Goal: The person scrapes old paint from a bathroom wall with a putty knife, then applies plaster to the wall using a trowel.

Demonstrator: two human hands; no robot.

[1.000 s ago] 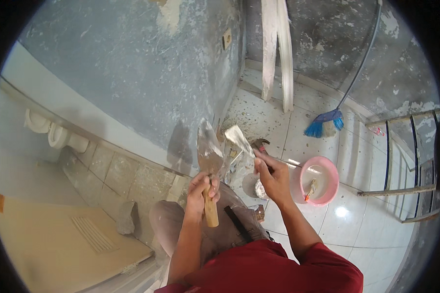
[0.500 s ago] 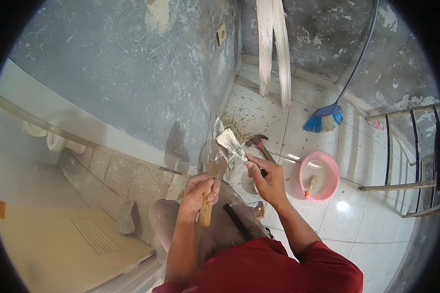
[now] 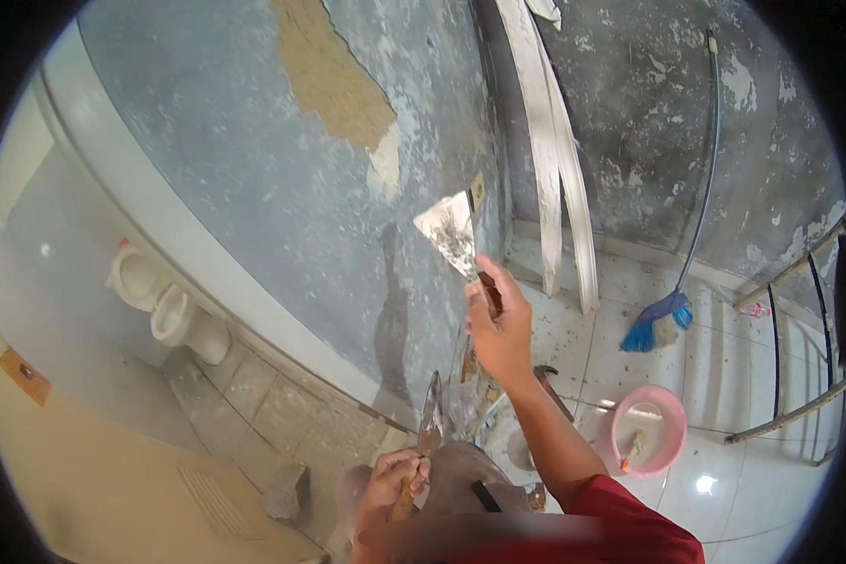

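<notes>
My right hand (image 3: 503,329) is closed around the dark handle of a putty knife (image 3: 449,230), raised in front of the grey wall (image 3: 282,197). White filler and grey smears coat its wide blade; whether the blade touches the wall I cannot tell. Lower down, near my lap, my left hand (image 3: 390,479) grips the wooden handle of a trowel (image 3: 430,423). That trowel's narrow-looking blade points up and carries pale smears. On the wall, a bare tan patch (image 3: 334,80) has a white filled area (image 3: 383,164) at its lower end.
A hammer (image 3: 553,390) lies on the tiled floor beside my right forearm, and a pink basin (image 3: 649,430) stands to its right. A blue broom (image 3: 663,320), white strips (image 3: 555,179) and a metal ladder (image 3: 790,367) are farther off. Toilets (image 3: 174,310) show at left.
My right hand has lifted the putty knife up and away from the trowel, toward the wall. My left hand, still holding the trowel, sits lower in view. The view has tilted up.
</notes>
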